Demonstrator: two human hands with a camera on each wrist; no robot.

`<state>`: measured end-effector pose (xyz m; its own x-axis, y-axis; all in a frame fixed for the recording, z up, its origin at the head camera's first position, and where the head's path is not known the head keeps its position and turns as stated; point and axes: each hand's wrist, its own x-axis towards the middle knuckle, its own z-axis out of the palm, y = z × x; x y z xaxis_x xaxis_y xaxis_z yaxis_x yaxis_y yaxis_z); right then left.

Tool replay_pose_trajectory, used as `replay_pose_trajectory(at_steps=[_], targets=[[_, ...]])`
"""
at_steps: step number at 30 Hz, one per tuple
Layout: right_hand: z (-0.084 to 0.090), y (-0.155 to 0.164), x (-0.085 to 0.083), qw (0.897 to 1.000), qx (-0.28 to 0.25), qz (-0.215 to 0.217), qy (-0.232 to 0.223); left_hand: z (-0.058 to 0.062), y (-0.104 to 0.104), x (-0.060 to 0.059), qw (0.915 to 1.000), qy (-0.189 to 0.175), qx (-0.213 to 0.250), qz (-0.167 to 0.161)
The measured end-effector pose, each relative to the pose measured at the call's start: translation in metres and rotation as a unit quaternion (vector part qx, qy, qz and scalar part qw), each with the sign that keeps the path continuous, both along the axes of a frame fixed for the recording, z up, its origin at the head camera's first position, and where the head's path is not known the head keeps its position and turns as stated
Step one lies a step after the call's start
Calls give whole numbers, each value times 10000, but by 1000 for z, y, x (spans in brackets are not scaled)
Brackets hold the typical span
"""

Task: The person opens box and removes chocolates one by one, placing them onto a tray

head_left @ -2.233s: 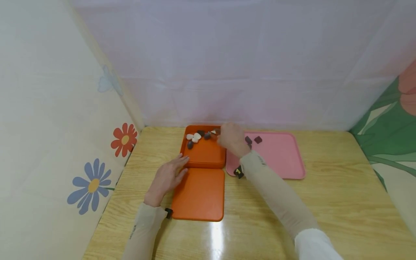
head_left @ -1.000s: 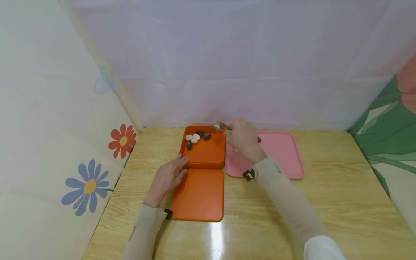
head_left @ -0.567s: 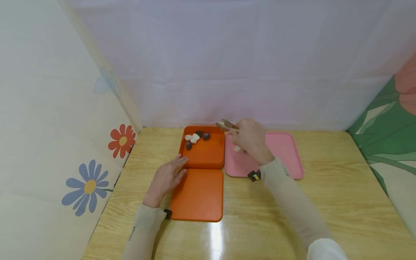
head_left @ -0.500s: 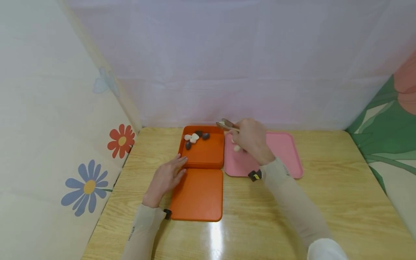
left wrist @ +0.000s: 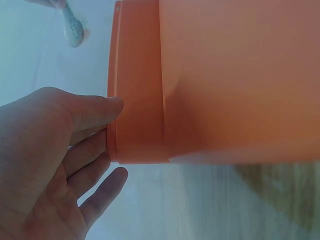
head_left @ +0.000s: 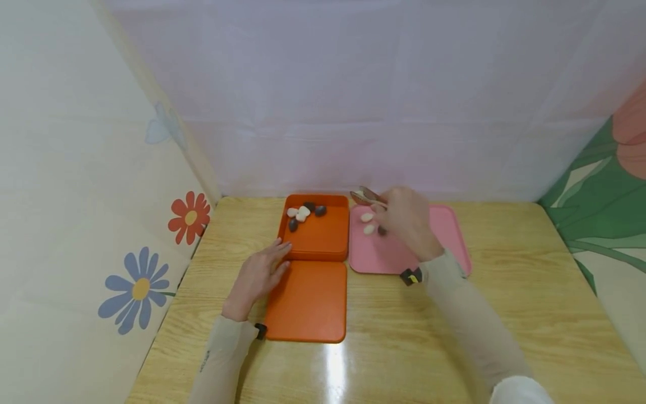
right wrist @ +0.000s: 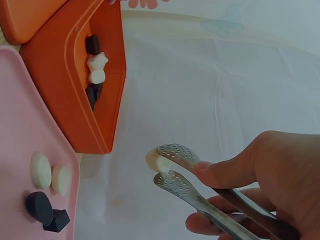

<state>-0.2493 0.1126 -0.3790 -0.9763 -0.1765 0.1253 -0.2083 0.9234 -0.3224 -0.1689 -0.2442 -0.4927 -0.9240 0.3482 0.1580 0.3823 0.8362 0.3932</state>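
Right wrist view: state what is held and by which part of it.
The right hand holds the tongs by their arms, behind the perforated tips. A white piece is pinched between those tips.

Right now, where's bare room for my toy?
The wooden table is bare to the right of the pink tray. The orange lid is bare too, right of the left hand. Crowded: the back left of the orange box, with white and dark pieces, and the tray's left, where more pieces lie near the right hand and tongs.
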Motion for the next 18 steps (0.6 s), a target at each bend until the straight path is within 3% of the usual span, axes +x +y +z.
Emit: replay_pose_trajectory(at_steps=[11,18], targets=[[-9,19,7,9994,-174,-142,-280,1,0,1,10000,91,25,-25],[-15,30,7,9993,16,-240,-300,1,0,0,10000,85,-14,-51]])
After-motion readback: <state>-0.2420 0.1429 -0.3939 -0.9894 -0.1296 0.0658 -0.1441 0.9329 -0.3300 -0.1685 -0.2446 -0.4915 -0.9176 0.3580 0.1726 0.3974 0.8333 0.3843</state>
